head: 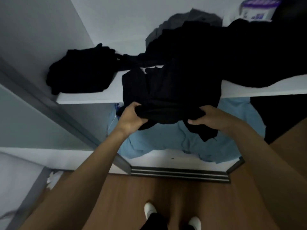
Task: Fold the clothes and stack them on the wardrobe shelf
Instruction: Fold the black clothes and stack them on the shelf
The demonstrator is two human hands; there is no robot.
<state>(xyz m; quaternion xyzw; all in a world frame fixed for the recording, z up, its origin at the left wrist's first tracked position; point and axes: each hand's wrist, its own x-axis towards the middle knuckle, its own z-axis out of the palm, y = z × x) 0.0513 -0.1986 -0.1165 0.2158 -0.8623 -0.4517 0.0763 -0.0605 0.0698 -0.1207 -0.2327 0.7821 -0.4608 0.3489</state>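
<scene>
A black garment (169, 90) drapes over the front edge of the white wardrobe shelf (93, 97). My left hand (131, 117) grips its lower left edge and my right hand (206, 117) grips its lower right edge, both just below the shelf front. A folded black pile (79, 75) lies on the shelf's left part. More black cloth (232, 52) is heaped on the right, with a grey garment (191, 17) behind it. The heap hides where the held garment ends.
Light blue clothes (174, 140) lie on the lower wardrobe floor under the shelf. A white and purple tub (255, 10) stands at the shelf's back right. The sliding door track (179, 173) runs along the wooden floor (132, 196), where my white shoes show.
</scene>
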